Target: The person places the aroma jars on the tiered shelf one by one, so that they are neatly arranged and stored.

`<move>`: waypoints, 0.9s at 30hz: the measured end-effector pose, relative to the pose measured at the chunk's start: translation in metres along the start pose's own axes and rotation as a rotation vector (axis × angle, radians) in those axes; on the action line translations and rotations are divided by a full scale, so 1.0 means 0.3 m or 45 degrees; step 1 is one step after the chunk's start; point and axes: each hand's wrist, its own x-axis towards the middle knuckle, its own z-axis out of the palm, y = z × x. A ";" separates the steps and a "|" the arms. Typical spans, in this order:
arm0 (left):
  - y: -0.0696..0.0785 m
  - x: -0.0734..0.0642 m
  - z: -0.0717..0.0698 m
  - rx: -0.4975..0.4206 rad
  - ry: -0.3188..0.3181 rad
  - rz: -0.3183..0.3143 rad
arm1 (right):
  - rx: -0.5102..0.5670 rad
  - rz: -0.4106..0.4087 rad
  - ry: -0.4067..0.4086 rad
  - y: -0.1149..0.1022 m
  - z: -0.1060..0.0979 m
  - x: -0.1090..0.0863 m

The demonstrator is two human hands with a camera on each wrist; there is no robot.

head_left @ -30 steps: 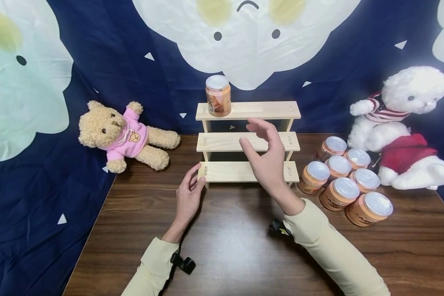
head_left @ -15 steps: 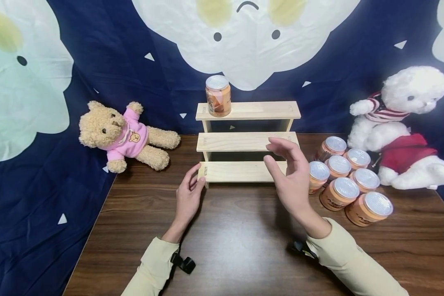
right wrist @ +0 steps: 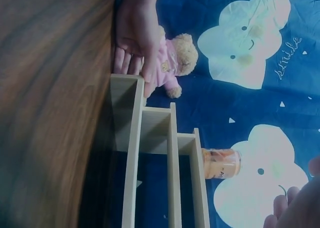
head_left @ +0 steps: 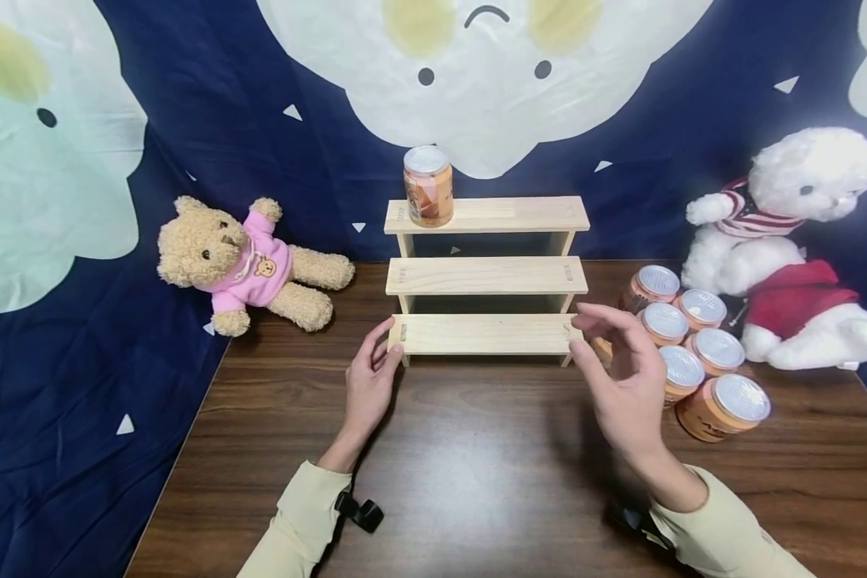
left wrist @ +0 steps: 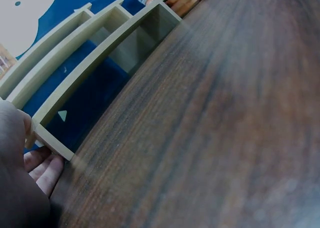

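A three-tier wooden step shelf (head_left: 487, 333) stands on the table, with one orange-labelled can (head_left: 429, 189) upright at the left of its top tier. My left hand (head_left: 370, 384) grips the left end of the lowest tier. In the left wrist view, the left hand's fingers (left wrist: 49, 174) lie along the outer side of the shelf's end panel. My right hand (head_left: 630, 385) is empty, its fingers loosely curved, near the right end of the lowest tier. It covers part of the group of several orange cans (head_left: 722, 408) standing right of the shelf.
A tan teddy bear (head_left: 256, 265) in a pink top lies left of the shelf. A white plush toy (head_left: 787, 241) in striped and red clothes sits behind the cans at the right. Dark blue cloth (head_left: 318, 152) with cloud prints hangs behind the wooden table (head_left: 455, 474).
My right hand has moved right and towards me, from above the shelf's tiers to beside the cans. The left hand keeps its hold on the shelf; the can on top stays put.
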 end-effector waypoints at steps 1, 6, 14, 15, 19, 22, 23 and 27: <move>0.003 0.000 0.001 0.002 0.002 -0.001 | 0.008 0.006 0.004 -0.004 -0.010 -0.007; 0.036 -0.009 0.007 -0.012 0.006 -0.023 | 0.105 0.010 0.011 -0.015 -0.066 -0.038; 0.012 -0.004 0.006 -0.007 0.009 0.015 | 0.095 -0.042 0.034 -0.017 -0.162 -0.075; 0.000 -0.002 0.005 -0.011 0.008 0.032 | 0.105 -0.040 0.038 -0.017 -0.173 -0.079; -0.080 0.021 -0.002 -0.029 0.012 0.024 | 0.114 -0.037 0.074 -0.021 -0.212 -0.089; -0.099 0.027 -0.004 -0.046 0.008 0.019 | 0.110 -0.036 0.116 -0.024 -0.241 -0.096; -0.098 0.027 -0.004 -0.051 0.010 0.041 | 0.107 -0.031 0.134 -0.025 -0.251 -0.098; -0.041 0.007 0.002 -0.045 0.017 0.114 | 0.083 -0.005 0.215 -0.027 -0.291 -0.109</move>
